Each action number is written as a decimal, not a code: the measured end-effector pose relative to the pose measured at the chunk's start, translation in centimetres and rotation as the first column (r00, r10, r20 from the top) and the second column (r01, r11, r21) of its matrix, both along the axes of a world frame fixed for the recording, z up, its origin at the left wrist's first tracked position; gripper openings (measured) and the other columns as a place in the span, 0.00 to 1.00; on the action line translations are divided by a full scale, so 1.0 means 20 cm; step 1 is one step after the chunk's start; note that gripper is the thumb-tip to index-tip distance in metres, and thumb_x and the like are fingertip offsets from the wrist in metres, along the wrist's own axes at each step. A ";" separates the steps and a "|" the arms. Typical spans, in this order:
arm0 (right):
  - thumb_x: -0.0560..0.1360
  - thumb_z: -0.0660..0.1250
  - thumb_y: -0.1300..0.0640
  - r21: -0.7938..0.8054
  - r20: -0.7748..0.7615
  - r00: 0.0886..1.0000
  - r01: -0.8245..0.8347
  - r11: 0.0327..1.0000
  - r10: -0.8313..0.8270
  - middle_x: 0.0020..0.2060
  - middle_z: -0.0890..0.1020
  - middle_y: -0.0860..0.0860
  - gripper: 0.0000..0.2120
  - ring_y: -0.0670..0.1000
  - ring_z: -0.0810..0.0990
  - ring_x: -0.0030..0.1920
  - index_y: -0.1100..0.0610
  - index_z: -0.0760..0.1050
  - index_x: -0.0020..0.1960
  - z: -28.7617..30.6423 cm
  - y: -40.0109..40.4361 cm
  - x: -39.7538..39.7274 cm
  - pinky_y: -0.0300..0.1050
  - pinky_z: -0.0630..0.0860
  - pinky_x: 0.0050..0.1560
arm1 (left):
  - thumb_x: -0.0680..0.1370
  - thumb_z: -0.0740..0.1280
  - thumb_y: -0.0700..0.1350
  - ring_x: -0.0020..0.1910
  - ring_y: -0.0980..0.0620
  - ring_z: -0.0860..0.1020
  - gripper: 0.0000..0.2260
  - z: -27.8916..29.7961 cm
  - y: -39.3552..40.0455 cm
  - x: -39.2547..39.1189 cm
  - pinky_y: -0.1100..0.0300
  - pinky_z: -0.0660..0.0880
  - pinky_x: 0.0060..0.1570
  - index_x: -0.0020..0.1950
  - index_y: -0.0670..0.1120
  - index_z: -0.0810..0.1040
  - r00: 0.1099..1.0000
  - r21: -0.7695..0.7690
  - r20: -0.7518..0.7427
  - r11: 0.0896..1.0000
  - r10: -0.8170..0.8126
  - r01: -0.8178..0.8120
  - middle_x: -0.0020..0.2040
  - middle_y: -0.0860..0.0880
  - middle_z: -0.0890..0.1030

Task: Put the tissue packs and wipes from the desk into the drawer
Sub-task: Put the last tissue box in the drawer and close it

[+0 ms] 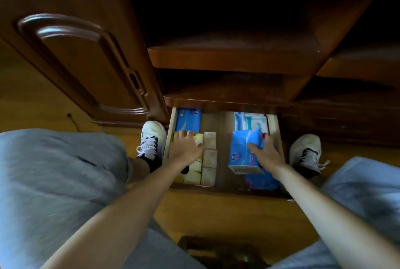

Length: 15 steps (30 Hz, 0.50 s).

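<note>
R hand (265, 152) clamped on blue tissue pack (243, 152), tilted, long axis running front-to-back, hovering over drawer (273, 125) right side. Needs to go down onto another blue pack (263, 181) w/ pale pack (251, 122) just behind. L hand (187, 145) flat on yellow pack (195, 168), fingers spread, not gripping. Small beige packs (209, 156) in middle row; drawer wall tight beside R hand, imo.

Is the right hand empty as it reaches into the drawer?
No, the right hand is gripping a blue tissue pack over the right side of the open drawer.
</note>
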State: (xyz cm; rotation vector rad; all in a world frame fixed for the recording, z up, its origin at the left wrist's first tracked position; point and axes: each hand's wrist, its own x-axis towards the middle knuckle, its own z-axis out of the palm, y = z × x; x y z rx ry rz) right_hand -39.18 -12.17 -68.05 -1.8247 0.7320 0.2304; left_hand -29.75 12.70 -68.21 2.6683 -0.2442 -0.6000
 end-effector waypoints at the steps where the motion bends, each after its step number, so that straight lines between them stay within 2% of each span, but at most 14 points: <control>1: 0.80 0.69 0.50 0.030 -0.032 0.999 -0.033 0.999 0.034 0.63 0.79 0.54 0.28 0.50 0.84 0.53 0.52 0.59 0.74 -0.06 0.00 0.00 0.47 0.83 0.47 | 0.78 0.62 0.58 0.71 0.43 0.65 0.27 -0.05 0.04 0.00 0.47 0.69 0.66 0.74 0.49 0.68 0.999 0.043 -0.042 0.999 0.011 -0.009 0.72 0.45 0.68; 3: 0.80 0.68 0.53 0.102 -0.106 0.988 -0.102 0.990 0.112 0.67 0.76 0.55 0.29 0.54 0.81 0.60 0.55 0.57 0.76 -0.14 0.04 0.00 0.58 0.80 0.60 | 0.77 0.61 0.59 0.69 0.41 0.67 0.27 -0.14 0.09 0.00 0.46 0.69 0.66 0.73 0.49 0.69 0.996 0.087 -0.085 0.996 0.010 -0.003 0.70 0.44 0.69; 4: 0.81 0.68 0.53 0.107 -0.141 0.978 -0.139 0.985 0.153 0.70 0.74 0.55 0.31 0.55 0.79 0.64 0.56 0.56 0.77 -0.16 0.06 0.01 0.59 0.77 0.64 | 0.77 0.61 0.59 0.69 0.41 0.67 0.27 -0.17 0.10 -0.01 0.46 0.69 0.66 0.73 0.49 0.70 0.997 0.102 -0.076 0.995 -0.013 0.021 0.69 0.44 0.70; 6: 0.81 0.66 0.52 0.055 -0.217 0.951 -0.213 0.976 0.220 0.73 0.70 0.55 0.37 0.56 0.73 0.70 0.59 0.48 0.81 -0.20 0.12 0.03 0.56 0.71 0.70 | 0.77 0.61 0.60 0.68 0.41 0.68 0.26 -0.21 0.11 -0.02 0.47 0.69 0.66 0.72 0.50 0.71 0.997 0.124 -0.031 0.990 -0.065 0.068 0.69 0.45 0.71; 8: 0.82 0.63 0.52 0.004 -0.322 0.920 -0.235 0.972 0.224 0.72 0.70 0.57 0.38 0.56 0.72 0.69 0.63 0.44 0.81 -0.26 0.17 0.05 0.50 0.70 0.67 | 0.77 0.61 0.60 0.69 0.42 0.68 0.26 -0.24 0.12 -0.03 0.46 0.69 0.66 0.72 0.52 0.71 0.997 0.126 -0.021 0.989 -0.078 0.080 0.70 0.46 0.71; 9: 0.83 0.62 0.53 -0.009 -0.375 0.903 -0.231 0.973 0.211 0.68 0.73 0.57 0.34 0.54 0.74 0.64 0.65 0.49 0.80 -0.29 0.19 0.05 0.48 0.70 0.61 | 0.77 0.61 0.60 0.69 0.43 0.68 0.26 -0.24 0.12 -0.03 0.46 0.69 0.66 0.73 0.52 0.70 0.997 0.123 -0.032 0.989 -0.073 0.076 0.71 0.46 0.70; 10: 0.83 0.61 0.55 -0.027 -0.412 0.889 -0.233 0.972 0.201 0.60 0.77 0.55 0.26 0.52 0.76 0.56 0.66 0.59 0.76 -0.32 0.20 0.05 0.46 0.70 0.55 | 0.77 0.61 0.60 0.70 0.43 0.67 0.26 -0.24 0.12 -0.03 0.46 0.69 0.66 0.73 0.52 0.70 0.997 0.121 -0.043 0.990 -0.069 0.074 0.72 0.47 0.69; 11: 0.82 0.60 0.58 -0.061 -0.440 0.877 -0.246 0.967 0.195 0.52 0.79 0.54 0.16 0.50 0.76 0.48 0.65 0.69 0.66 -0.34 0.20 0.04 0.46 0.70 0.49 | 0.78 0.62 0.59 0.71 0.43 0.66 0.26 -0.25 0.12 -0.03 0.47 0.68 0.67 0.74 0.51 0.69 0.996 0.119 -0.050 0.990 -0.070 0.075 0.72 0.46 0.68; 12: 0.82 0.59 0.61 -0.111 -0.453 0.868 -0.279 0.954 0.202 0.48 0.79 0.55 0.09 0.50 0.76 0.45 0.64 0.73 0.57 -0.37 0.20 0.04 0.45 0.69 0.46 | 0.78 0.62 0.58 0.71 0.43 0.65 0.25 -0.25 0.11 -0.03 0.47 0.68 0.67 0.74 0.51 0.69 0.996 0.109 -0.054 0.991 -0.072 0.078 0.72 0.46 0.67; 13: 0.82 0.58 0.62 -0.165 -0.474 0.854 -0.326 0.931 0.215 0.50 0.80 0.57 0.09 0.53 0.78 0.47 0.65 0.75 0.54 -0.39 0.19 0.03 0.45 0.69 0.45 | 0.79 0.62 0.57 0.72 0.43 0.64 0.25 -0.25 0.11 -0.04 0.48 0.68 0.66 0.74 0.50 0.69 0.996 0.086 -0.059 0.993 -0.072 0.077 0.73 0.46 0.67; 15: 0.82 0.57 0.63 -0.249 -0.502 0.831 -0.405 0.880 0.240 0.56 0.81 0.59 0.11 0.57 0.80 0.55 0.66 0.77 0.57 -0.42 0.18 0.04 0.45 0.70 0.45 | 0.79 0.63 0.54 0.73 0.44 0.63 0.24 -0.25 0.08 -0.04 0.48 0.69 0.67 0.74 0.48 0.69 0.995 0.039 -0.064 0.996 -0.079 0.081 0.72 0.46 0.67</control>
